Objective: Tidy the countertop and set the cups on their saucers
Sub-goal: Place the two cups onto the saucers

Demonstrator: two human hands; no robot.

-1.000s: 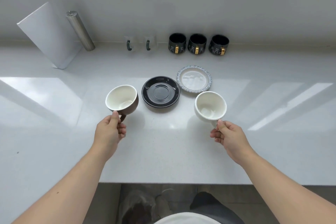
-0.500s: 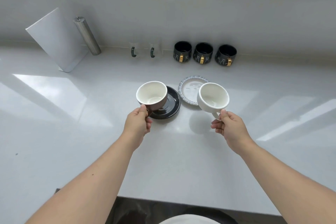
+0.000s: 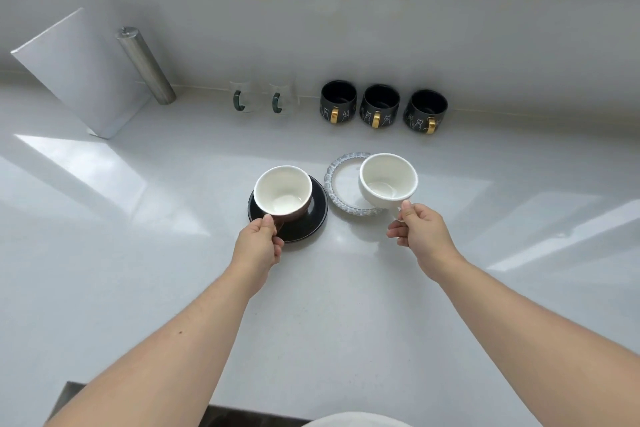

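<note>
Glossy countertop [image 3: 145, 288], brushed-metal cylinder [image 3: 145, 66]

Brown cup [image 3: 283, 196], white inside, empty, upright, over the black saucer [image 3: 313, 218], towards its left-rear; contact w/ saucer can't be told. White cup [image 3: 388, 181], empty, tilted a bit, over the right part of the white saucer w/ blue-grey rim [image 3: 341, 184]. Saucers lie side by side on the white countertop [image 3: 138, 253].
</note>
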